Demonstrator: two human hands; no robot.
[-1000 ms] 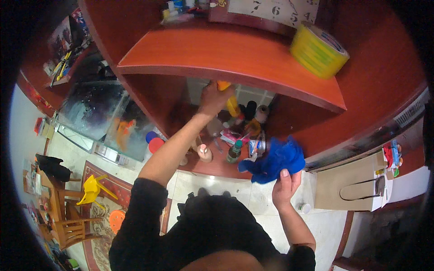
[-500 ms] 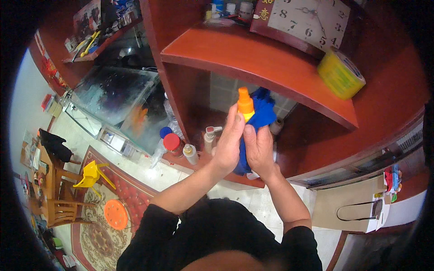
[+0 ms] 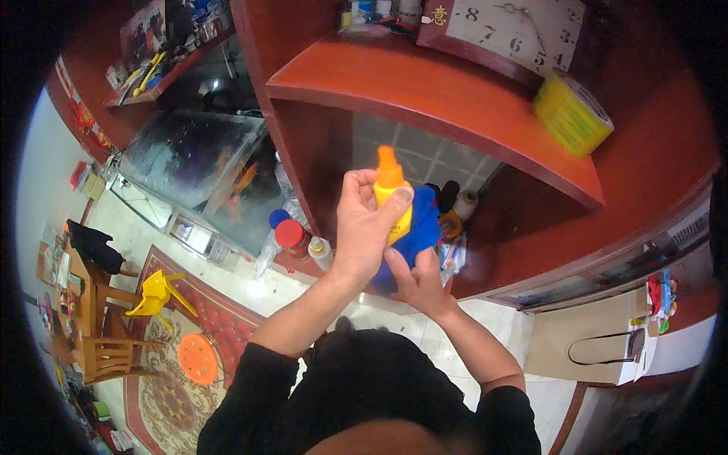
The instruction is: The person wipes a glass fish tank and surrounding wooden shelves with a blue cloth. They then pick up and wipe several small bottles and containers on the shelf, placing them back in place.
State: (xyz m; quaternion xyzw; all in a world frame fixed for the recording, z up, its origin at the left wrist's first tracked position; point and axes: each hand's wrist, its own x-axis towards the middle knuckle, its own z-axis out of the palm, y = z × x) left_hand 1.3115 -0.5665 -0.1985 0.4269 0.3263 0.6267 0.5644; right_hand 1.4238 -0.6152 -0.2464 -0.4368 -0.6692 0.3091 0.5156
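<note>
A yellow spray bottle (image 3: 402,224) with an orange top stands nearly upright in my left hand (image 3: 362,227), whose fingers wrap around it with the thumb across its front. Against the bottle's right side and lower part lies a bunched blue cloth (image 3: 426,220). My right hand (image 3: 422,282) grips this cloth from below, its thumb close to the bottle's base. Both hands are in front of the opening beneath a red-brown shelf board (image 3: 425,80).
On the shelf stand a square clock (image 3: 516,30) and a yellow tape roll (image 3: 570,115). Lower left are a red-lidded jar (image 3: 290,235) and a white bottle (image 3: 321,254), beside a glass tank (image 3: 189,152). Small items sit behind the cloth, including a dark bottle (image 3: 449,195).
The bottle has shifted slightly left, and more of its yellow body shows. My right hand has moved lower with the cloth, uncovering items in the compartment behind.
</note>
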